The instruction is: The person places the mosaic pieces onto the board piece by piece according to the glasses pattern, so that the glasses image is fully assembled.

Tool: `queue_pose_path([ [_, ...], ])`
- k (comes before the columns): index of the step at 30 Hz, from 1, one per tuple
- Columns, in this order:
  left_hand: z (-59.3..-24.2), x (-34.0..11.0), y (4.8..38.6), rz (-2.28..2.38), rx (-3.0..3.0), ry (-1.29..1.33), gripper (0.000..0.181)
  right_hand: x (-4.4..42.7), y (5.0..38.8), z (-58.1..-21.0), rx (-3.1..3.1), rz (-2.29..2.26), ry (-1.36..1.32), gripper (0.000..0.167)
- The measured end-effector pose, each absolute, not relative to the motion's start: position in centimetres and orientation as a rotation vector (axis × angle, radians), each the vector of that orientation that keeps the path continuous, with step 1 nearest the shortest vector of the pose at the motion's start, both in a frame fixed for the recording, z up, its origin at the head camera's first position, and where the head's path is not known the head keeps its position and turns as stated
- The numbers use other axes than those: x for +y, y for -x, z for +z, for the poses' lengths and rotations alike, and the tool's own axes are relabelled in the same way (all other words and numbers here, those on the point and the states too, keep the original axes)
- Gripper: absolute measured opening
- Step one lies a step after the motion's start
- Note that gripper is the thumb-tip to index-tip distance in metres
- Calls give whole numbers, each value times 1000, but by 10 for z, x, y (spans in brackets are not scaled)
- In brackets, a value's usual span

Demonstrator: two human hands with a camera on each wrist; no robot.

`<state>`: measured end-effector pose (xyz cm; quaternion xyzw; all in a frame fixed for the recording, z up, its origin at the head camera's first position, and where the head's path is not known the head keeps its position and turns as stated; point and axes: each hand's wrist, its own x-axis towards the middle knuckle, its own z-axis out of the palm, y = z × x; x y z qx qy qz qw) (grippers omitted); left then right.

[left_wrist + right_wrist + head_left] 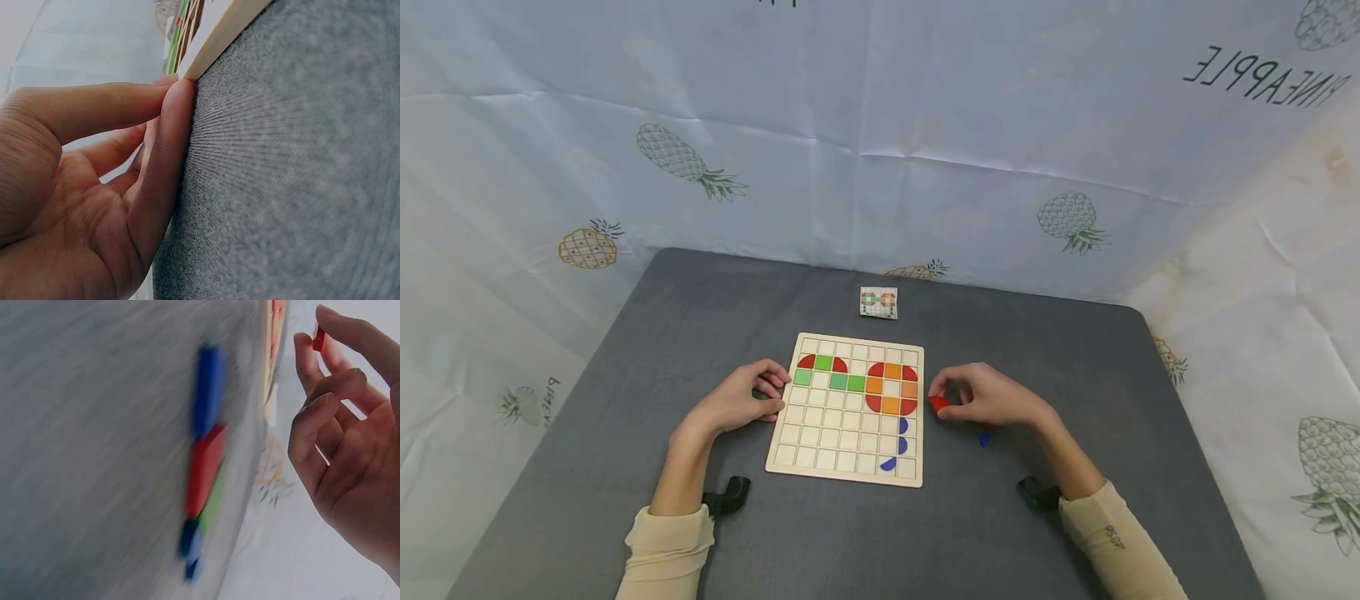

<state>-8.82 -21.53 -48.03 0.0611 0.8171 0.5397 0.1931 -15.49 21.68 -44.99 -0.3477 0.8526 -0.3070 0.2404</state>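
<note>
Step in hand, as I judge it: fitting coloured pieces into the gridded wooden board [827,437], which lies flat on the tabletop [970,533] between my hands. My right hand [988,396] pinches a red piece [938,403] between thumb and finger, just beside the board's right edge. My left hand [735,400] grips nothing; its fingers lie relaxed, tips touching the left edge, presumably steadying it. On the grid: a red-and-orange ring at upper right, a partial red-and-green group at upper left, three blue pieces [902,446] at lower right. The small card [878,302] behind the board seems to be the pattern, its detail too small to read fully. The left group lacks a lower row, so the next move probably calls for turning the red piece to suit a corner cell there and lowering it flat. Spare pieces, including a blue block [209,390] and a red block [206,472], lie near my right hand. Surface: dark grey, fabric-like. Room: pale pineapple-printed cloth [850,100] hangs behind and at both sides.
</note>
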Motion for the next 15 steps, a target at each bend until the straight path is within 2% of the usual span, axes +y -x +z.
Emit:
queue_pose_path([
  [15,-479,-215,88,1512,2290,-165,35,120,183,-448,2187,-938,1138,24],
])
